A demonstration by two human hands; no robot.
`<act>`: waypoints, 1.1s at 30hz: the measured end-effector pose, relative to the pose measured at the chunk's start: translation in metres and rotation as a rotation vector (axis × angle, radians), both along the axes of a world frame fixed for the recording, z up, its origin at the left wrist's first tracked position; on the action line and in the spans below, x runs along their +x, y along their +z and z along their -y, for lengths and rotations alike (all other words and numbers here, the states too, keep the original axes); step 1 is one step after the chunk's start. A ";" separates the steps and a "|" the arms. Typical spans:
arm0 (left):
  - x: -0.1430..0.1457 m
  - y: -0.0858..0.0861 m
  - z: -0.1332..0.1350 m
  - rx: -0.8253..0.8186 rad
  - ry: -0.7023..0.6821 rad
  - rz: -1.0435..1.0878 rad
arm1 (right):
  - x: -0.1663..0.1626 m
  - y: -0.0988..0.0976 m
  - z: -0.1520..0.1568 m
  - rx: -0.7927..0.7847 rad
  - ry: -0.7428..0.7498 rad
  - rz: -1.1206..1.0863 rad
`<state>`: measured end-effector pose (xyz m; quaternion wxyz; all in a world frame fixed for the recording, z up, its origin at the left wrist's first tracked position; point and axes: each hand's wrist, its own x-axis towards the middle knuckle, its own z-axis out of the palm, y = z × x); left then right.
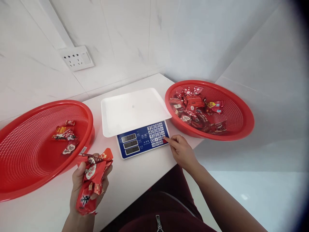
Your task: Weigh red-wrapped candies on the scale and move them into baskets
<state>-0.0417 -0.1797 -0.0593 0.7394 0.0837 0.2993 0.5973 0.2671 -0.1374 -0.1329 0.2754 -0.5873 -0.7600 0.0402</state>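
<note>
My left hand is closed around a bunch of red candy wrappers, held just above the table's front edge, beside the left red basket. That basket holds a few red candies. My right hand has its index finger stretched out onto the bottom right corner of the blue keypad of the scale; the other fingers are curled in. The scale's white tray has nothing on it. The right red basket holds several red candies.
The white table stands in a corner of white tiled walls. A white socket plate is on the wall at the back left. My dark red clothing shows below the table edge. A pale floor lies to the right.
</note>
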 end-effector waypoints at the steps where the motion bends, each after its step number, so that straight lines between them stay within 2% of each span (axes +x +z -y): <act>1: 0.000 0.000 0.000 0.009 0.001 -0.002 | 0.000 0.001 0.000 -0.004 -0.008 0.031; 6: -0.001 0.005 -0.003 -0.001 -0.066 -0.014 | -0.004 0.008 0.000 -0.021 -0.052 0.224; 13: 0.007 0.004 -0.012 0.065 -0.004 -0.021 | -0.005 0.015 -0.005 0.001 -0.025 0.327; 25: 0.009 0.003 -0.009 0.090 -0.055 -0.061 | -0.002 0.019 -0.006 -0.108 0.002 0.253; 30: 0.002 0.001 -0.002 0.081 -0.046 -0.089 | -0.005 0.016 -0.003 -0.142 0.008 0.091; 33: -0.002 0.000 0.002 0.031 -0.057 -0.087 | -0.012 0.022 0.001 -0.214 0.063 -0.073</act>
